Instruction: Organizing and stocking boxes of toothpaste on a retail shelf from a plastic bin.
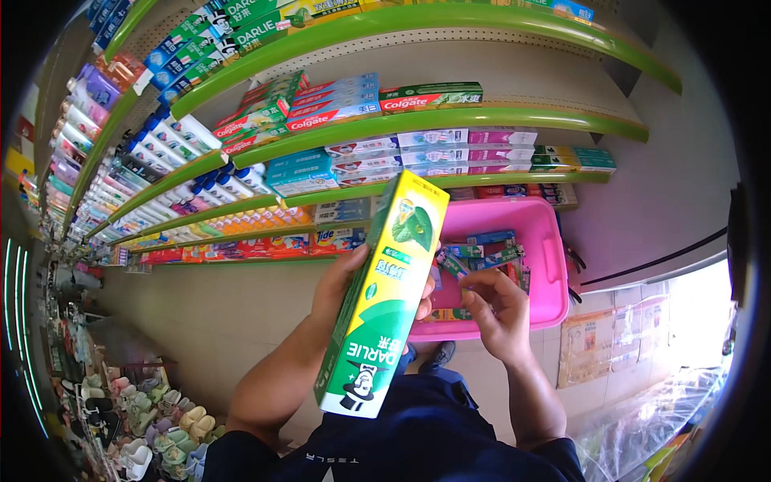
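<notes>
A long toothpaste box [385,281], yellow and green with a mint-leaf picture, is tilted up close in front of me. My left hand [333,285] is wrapped round its middle, thumb on the left edge and fingertips showing past the right edge. To the right, my right hand [499,312] hovers over the pink plastic bin [549,265]. Its fingers are curled toward the thumb in a pinch. What they hold, if anything, is too small to make out. Several toothpaste boxes [502,257] lie loose inside the bin, partly hidden by my hands and the held box.
Green-edged shelves [458,120] curve across the front, stacked with toothpaste cartons [430,98] and, farther left, white bottles [181,132]. Pairs of slippers [173,438] crowd the lower left. Flattened cardboard [586,345] and clear plastic sheeting [650,426] lie at right.
</notes>
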A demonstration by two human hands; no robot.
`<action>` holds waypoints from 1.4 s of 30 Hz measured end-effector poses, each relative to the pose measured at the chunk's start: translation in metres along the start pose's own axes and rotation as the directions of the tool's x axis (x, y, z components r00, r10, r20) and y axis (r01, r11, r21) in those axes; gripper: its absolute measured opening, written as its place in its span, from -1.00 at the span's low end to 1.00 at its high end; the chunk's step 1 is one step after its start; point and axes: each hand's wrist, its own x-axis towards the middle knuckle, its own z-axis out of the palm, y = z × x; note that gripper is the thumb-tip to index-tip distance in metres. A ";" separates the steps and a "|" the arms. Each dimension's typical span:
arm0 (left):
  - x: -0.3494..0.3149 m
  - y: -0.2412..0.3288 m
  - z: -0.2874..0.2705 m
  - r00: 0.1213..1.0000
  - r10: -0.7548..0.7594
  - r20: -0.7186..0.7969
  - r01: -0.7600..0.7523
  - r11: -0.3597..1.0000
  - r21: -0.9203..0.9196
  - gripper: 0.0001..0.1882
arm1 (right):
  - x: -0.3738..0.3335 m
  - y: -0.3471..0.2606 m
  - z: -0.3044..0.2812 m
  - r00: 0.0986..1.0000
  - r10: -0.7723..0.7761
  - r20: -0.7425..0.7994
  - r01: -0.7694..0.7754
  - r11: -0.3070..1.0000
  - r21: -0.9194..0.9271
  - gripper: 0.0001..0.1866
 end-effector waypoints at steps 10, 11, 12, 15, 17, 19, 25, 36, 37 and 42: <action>-0.020 0.041 -0.031 0.991 -0.131 0.005 0.123 0.947 0.297 -0.09 | -0.002 -0.016 0.009 0.993 -0.022 -0.114 0.003 0.987 -0.160 -0.84; -0.025 0.048 -0.034 0.997 -0.080 0.005 0.074 0.944 0.322 -0.08 | 0.002 -0.015 0.022 0.993 -0.022 -0.119 0.002 0.986 -0.168 -0.84; -0.027 0.059 -0.049 0.996 -0.028 0.085 -0.010 0.912 0.411 -0.08 | 0.006 -0.013 0.039 0.994 -0.013 -0.112 -0.002 0.991 -0.130 -0.84; -0.037 0.091 -0.047 0.972 0.169 0.161 -0.226 0.854 0.469 -0.21 | 0.014 -0.018 0.085 0.996 0.080 0.041 -0.081 0.996 0.025 -0.79; -0.048 0.118 -0.063 0.973 0.156 0.172 -0.203 0.930 0.306 -0.23 | 0.023 -0.008 0.125 0.980 0.104 0.170 -0.132 0.977 0.167 -0.70; -0.062 0.144 -0.103 0.974 0.178 0.140 -0.220 0.887 0.405 -0.22 | 0.031 -0.007 0.167 0.974 0.117 0.192 -0.153 0.971 0.185 -0.65; -0.102 0.229 -0.141 0.987 -0.015 0.162 -0.116 0.633 0.765 -0.12 | 0.076 -0.037 0.245 0.923 -0.381 -0.048 0.327 0.847 -0.419 -0.42; -0.101 0.305 -0.133 0.861 -0.395 0.321 -0.196 0.324 0.925 0.00 | 0.121 -0.050 0.278 0.998 0.065 0.001 -0.064 0.982 0.176 -0.39; -0.102 0.315 -0.132 0.856 -0.452 0.251 -0.185 0.186 0.965 -0.01 | 0.126 -0.057 0.284 0.994 0.050 -0.094 -0.018 0.948 0.318 -0.43; -0.104 0.343 -0.108 0.956 -0.206 0.207 -0.237 -0.131 0.963 -0.29 | 0.145 -0.069 0.253 0.986 -0.157 -0.051 0.165 0.956 0.244 -0.38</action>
